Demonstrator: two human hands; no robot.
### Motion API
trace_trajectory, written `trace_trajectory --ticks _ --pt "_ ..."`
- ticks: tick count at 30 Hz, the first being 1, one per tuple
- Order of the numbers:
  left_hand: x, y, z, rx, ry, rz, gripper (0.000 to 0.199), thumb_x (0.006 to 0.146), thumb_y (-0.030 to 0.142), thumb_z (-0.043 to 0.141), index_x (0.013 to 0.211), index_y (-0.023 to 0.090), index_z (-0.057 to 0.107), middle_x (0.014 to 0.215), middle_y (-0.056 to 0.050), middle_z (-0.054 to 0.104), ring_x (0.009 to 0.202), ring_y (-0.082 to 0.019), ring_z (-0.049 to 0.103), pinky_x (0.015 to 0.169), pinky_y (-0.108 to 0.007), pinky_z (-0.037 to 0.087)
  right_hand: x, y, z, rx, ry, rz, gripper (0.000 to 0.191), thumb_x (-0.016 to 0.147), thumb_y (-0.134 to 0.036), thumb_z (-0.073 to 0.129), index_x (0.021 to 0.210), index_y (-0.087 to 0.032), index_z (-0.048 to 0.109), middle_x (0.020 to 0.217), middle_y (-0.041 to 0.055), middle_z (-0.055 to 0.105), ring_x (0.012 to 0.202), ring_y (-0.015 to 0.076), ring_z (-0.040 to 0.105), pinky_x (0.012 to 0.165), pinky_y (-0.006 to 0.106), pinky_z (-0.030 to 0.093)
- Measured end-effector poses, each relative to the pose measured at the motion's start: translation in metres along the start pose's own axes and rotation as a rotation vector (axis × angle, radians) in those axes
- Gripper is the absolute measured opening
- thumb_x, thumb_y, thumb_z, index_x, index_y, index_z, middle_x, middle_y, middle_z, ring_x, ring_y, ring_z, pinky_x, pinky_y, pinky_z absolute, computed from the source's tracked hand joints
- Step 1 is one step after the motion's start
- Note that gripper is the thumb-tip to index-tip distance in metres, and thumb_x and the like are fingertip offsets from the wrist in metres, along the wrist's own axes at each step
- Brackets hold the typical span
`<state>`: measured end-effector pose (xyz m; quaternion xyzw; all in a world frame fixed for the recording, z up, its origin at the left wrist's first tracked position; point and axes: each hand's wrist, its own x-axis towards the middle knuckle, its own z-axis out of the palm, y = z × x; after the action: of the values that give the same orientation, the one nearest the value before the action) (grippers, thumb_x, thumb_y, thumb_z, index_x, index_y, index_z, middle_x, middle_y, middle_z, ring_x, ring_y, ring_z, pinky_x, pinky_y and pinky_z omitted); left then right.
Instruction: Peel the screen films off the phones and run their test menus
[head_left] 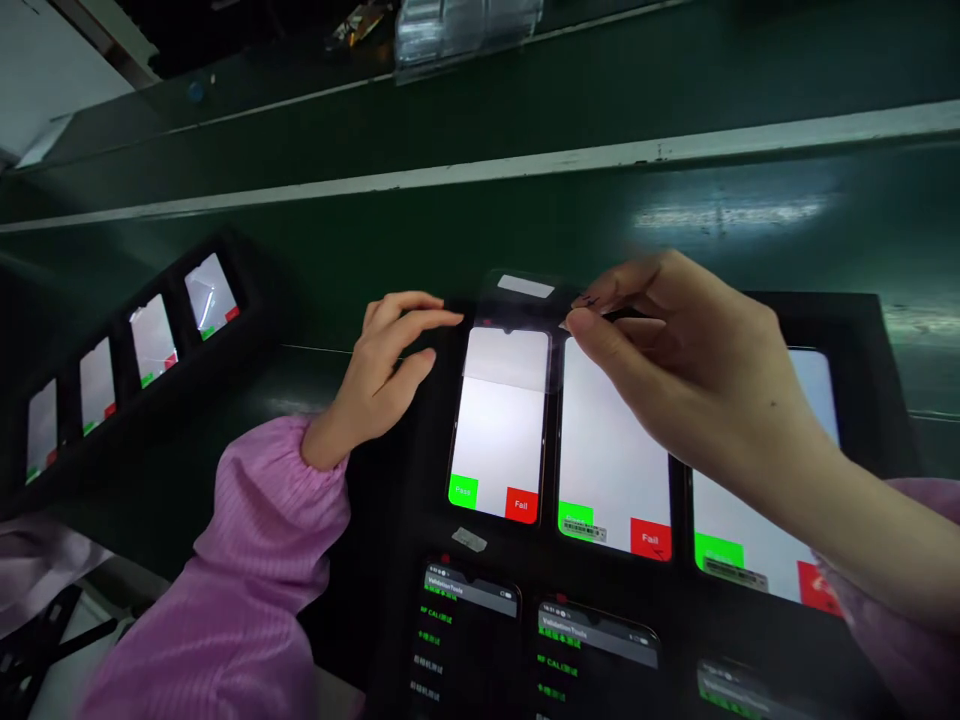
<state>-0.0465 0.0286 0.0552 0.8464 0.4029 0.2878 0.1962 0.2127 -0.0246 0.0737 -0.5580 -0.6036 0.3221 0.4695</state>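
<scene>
My right hand (675,340) pinches the edge of a clear film (525,345) that hangs over the top of a lit phone (499,430) with green Pass and red Fail buttons. A white label (526,286) shows near the film's upper edge. To the left of that phone, my left hand (394,365) hovers with its fingers apart, holding nothing. Beneath my right hand and wrist lie a second white-screened phone (615,450) and a third (757,510), both partly covered. These phones sit in a black tray (862,350).
Phones with dark ValidationTools screens (471,640) lie in the front row. Another black tray (259,290) at the left holds several lit phones. Clear plastic trays (465,30) stand at the back on the green surface (360,240), beyond white ledge strips.
</scene>
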Motion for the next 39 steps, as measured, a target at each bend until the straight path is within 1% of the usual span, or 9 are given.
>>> trace_trajectory --ticks 6,12,17,24,27,31,33,36,39 --pt "-0.032 0.006 -0.008 -0.065 0.083 -0.005 0.027 0.096 0.023 0.061 0.122 0.026 0.07 0.12 -0.006 0.067 0.112 -0.025 0.065 0.099 -0.043 0.055 0.005 -0.005 -0.001 -0.022 -0.001 -0.072 0.008 0.099 -0.036 0.061 0.098 -0.028 0.057 0.097 0.0021 0.069 0.063 0.0139 0.058 0.055 0.032 0.047" --pt "-0.02 0.008 0.0 -0.14 0.13 0.011 0.033 0.095 0.019 0.065 0.126 0.028 0.069 0.12 -0.004 0.066 0.114 -0.023 0.063 0.096 -0.038 0.056 0.009 -0.016 -0.002 -0.081 0.007 -0.143 0.005 0.101 -0.029 0.058 0.097 -0.026 0.056 0.099 0.0021 0.069 0.059 0.0111 0.054 0.059 0.033 0.047" --pt "-0.014 0.01 0.005 -0.205 0.125 0.025 0.033 0.094 0.02 0.065 0.126 0.027 0.069 0.12 -0.004 0.068 0.115 -0.023 0.063 0.097 -0.038 0.056 0.005 -0.012 -0.002 -0.084 0.005 -0.093 0.006 0.1 -0.033 0.06 0.098 -0.029 0.057 0.088 -0.0006 0.067 0.055 0.0131 0.051 0.058 0.035 0.046" --pt "-0.034 0.013 0.006 -0.266 0.102 0.048 0.036 0.094 0.022 0.064 0.129 0.026 0.068 0.12 -0.006 0.07 0.109 -0.023 0.065 0.094 -0.04 0.058 -0.005 -0.007 0.001 -0.065 -0.031 -0.049 0.013 0.101 -0.042 0.06 0.098 -0.03 0.055 0.096 0.0033 0.071 0.074 0.021 0.068 0.05 0.034 0.045" --pt "-0.051 0.015 0.005 -0.279 0.087 0.049 0.036 0.094 0.02 0.063 0.13 0.026 0.067 0.117 -0.006 0.07 0.108 -0.023 0.065 0.093 -0.04 0.058 -0.012 -0.008 0.001 -0.1 -0.069 -0.004 0.012 0.103 -0.04 0.057 0.101 -0.029 0.052 0.093 0.0021 0.073 0.054 0.0174 0.061 0.046 0.034 0.038" --pt "-0.077 0.013 0.003 -0.243 0.088 0.063 0.031 0.096 0.021 0.062 0.126 0.026 0.069 0.114 -0.006 0.071 0.108 -0.024 0.066 0.099 -0.045 0.058 -0.018 -0.009 0.004 -0.149 -0.113 0.009 0.012 0.104 -0.04 0.054 0.102 -0.029 0.049 0.087 -0.0007 0.074 0.041 0.0132 0.05 0.05 0.037 0.04" --pt "-0.087 0.012 0.004 -0.245 0.096 0.066 0.031 0.097 0.023 0.061 0.127 0.027 0.068 0.115 -0.006 0.071 0.108 -0.025 0.067 0.104 -0.049 0.056 -0.023 -0.01 0.004 -0.17 -0.166 0.019 0.016 0.104 -0.044 0.053 0.105 -0.029 0.048 0.086 -0.0004 0.075 0.04 0.0135 0.05 0.05 0.036 0.04" --pt "-0.099 0.013 0.005 -0.224 0.088 0.083 0.038 0.096 0.025 0.061 0.134 0.027 0.065 0.121 -0.008 0.071 0.115 -0.027 0.066 0.111 -0.053 0.053 -0.038 -0.013 -0.004 -0.197 -0.405 0.033 0.022 0.107 -0.045 0.046 0.119 -0.027 0.052 0.09 0.002 0.078 0.043 0.0151 0.055 0.049 0.035 0.044" --pt "-0.106 0.018 0.001 -0.19 0.037 0.123 0.044 0.094 0.021 0.06 0.138 0.025 0.061 0.124 -0.009 0.069 0.123 -0.028 0.064 0.118 -0.053 0.049 -0.064 -0.018 -0.022 -0.27 -0.573 -0.013 0.029 0.11 -0.037 0.042 0.135 -0.032 0.057 0.105 0.0027 0.08 0.062 0.0192 0.07 0.055 0.033 0.053"
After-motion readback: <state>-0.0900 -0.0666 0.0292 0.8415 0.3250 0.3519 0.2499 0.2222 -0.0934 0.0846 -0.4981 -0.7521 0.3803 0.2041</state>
